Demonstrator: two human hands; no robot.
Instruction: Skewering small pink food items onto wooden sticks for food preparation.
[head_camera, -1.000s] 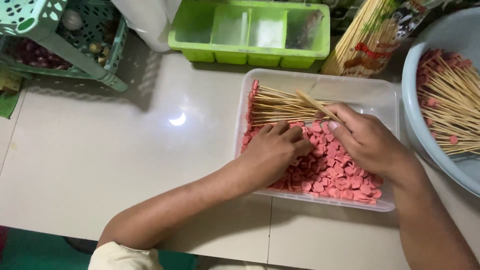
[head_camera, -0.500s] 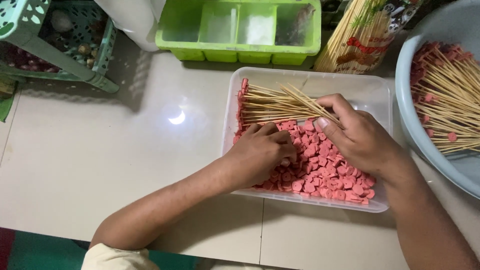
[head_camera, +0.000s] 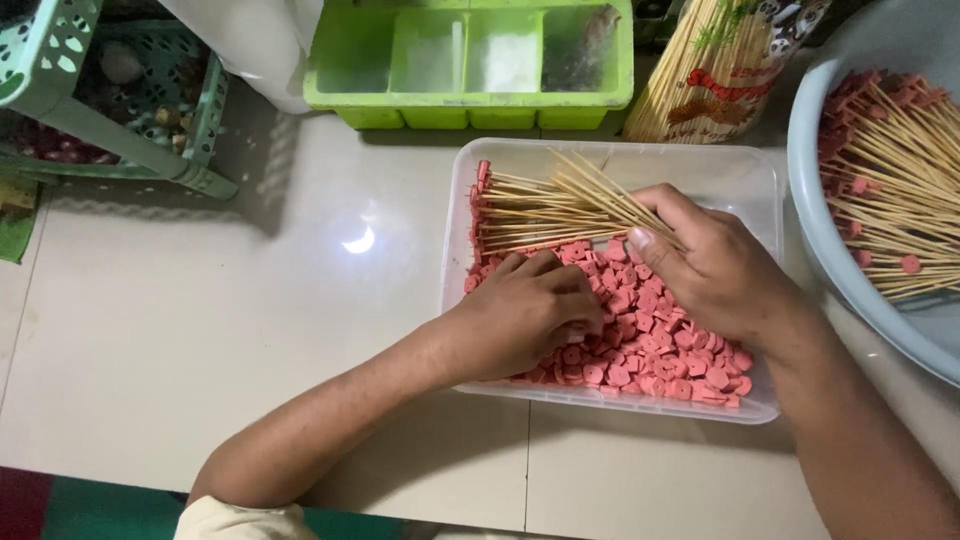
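1. Fingers of left hand: curled down into pink sausage slices, grip hidden, can't tell
2. Right hand: pinching bamboo skewer, stiff, thin
3. Slices: soft, slick, in clear tray; take by edges

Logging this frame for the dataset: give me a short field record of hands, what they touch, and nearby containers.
left hand: palm down on the pink sausage slices, fingers curled among them
right hand: on the slices, fingers at the bamboo skewers
skewers: bundled across the upper part of the clear tray, slices threaded at their left ends
tray: on a pale tiled floor
grey basin: right of tray, holds loaded skewers
green divided box: behind tray
skewer pack: upright, behind tray
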